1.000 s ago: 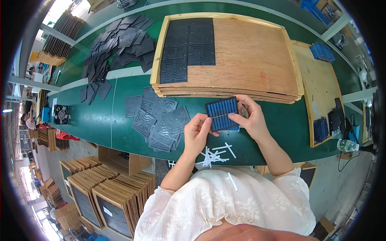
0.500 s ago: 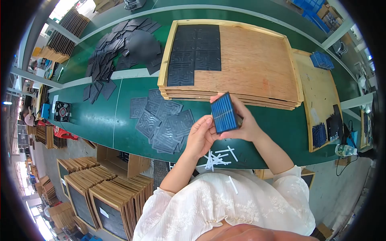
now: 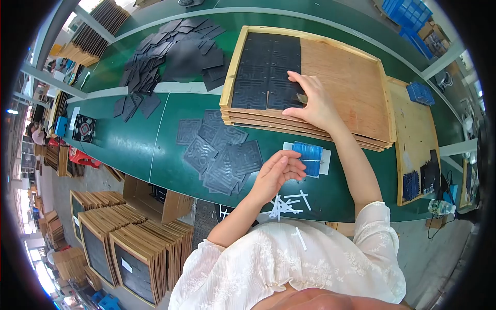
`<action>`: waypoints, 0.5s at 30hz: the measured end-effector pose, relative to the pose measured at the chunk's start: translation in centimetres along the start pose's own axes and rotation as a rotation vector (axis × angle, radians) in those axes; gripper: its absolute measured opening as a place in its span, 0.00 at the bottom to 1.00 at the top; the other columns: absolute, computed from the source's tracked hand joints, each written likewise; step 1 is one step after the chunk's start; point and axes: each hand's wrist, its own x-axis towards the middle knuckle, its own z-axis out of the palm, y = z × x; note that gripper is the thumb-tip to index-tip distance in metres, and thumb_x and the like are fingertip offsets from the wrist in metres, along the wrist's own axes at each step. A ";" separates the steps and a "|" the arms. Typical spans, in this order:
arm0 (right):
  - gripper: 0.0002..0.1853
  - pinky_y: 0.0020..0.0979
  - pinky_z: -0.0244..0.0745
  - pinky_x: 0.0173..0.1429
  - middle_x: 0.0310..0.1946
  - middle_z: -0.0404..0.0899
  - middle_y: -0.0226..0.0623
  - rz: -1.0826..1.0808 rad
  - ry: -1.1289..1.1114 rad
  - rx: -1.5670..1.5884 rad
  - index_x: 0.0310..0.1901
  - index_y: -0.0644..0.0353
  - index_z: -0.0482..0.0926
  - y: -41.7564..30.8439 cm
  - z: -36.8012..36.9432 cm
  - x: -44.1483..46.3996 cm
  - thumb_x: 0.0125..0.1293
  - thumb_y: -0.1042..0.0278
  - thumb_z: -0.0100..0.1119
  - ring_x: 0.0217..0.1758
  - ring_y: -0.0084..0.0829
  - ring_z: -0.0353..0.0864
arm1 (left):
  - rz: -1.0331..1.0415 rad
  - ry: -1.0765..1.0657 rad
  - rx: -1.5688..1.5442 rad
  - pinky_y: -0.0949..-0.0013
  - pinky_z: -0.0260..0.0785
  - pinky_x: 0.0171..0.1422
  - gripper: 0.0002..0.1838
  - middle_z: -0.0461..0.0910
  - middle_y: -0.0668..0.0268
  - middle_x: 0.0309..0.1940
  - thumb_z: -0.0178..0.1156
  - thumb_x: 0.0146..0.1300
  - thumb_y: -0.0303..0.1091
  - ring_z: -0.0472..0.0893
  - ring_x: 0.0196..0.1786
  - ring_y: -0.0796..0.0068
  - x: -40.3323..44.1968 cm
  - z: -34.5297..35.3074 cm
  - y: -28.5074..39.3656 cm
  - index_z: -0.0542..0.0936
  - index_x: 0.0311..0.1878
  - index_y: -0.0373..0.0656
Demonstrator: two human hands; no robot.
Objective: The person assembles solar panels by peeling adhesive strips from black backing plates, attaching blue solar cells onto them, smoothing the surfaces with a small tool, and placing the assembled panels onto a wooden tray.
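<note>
My right hand [image 3: 316, 103] is over the shallow wooden tray [image 3: 343, 77], thumb and fingers spread around the near right black square panel [image 3: 281, 93], which lies flat there. Beside it are several matching black panels in two columns with raised line patterns. My left hand [image 3: 279, 173] is loosely curled with fingers apart, at the left edge of a blue solar panel [image 3: 310, 155]. This panel lies blue side up on the green table, with white sheet-like pieces showing at its sides. Whether the left fingertips touch it I cannot tell.
Loose dark panels [image 3: 222, 155] lie left of my left hand, and a larger heap [image 3: 150, 57] is farther back. White strips [image 3: 284, 204] lie by the table's near edge. On the right is a wooden board [image 3: 413, 129] with blue panels. Framed boards [image 3: 139, 248] stand lower left.
The blue solar panel, held in both hands before, now lies on the table. My right hand has moved up to the tray, where another black panel fills the second column's near spot.
</note>
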 end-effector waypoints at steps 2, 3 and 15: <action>0.49 0.41 0.69 0.68 0.62 0.77 0.35 0.001 -0.015 0.013 0.70 0.52 0.68 0.0 0.0 0.1 0.45 0.55 0.81 0.66 0.41 0.71 | 0.008 -0.013 0.058 0.64 0.75 0.55 0.18 0.81 0.54 0.49 0.46 0.79 0.36 0.83 0.51 0.64 0.0 0.0 -0.4 0.72 0.62 0.34; 0.49 0.41 0.69 0.68 0.61 0.77 0.35 -0.004 -0.023 0.029 0.70 0.52 0.68 0.0 -0.1 0.1 0.45 0.54 0.81 0.67 0.42 0.71 | 0.011 -0.017 0.087 0.64 0.75 0.56 0.17 0.81 0.54 0.49 0.47 0.79 0.35 0.82 0.51 0.65 -0.1 0.1 -0.4 0.72 0.62 0.34; 0.35 0.24 0.76 0.43 0.43 0.86 0.36 0.067 0.080 0.459 0.65 0.58 0.72 -1.6 -1.4 -7.2 0.53 0.77 0.75 0.28 0.19 0.72 | 0.224 0.311 1.911 0.49 0.55 0.72 0.48 0.68 0.57 0.68 0.77 0.42 0.33 0.63 0.72 0.50 -4.4 -2.6 7.3 0.67 0.71 0.45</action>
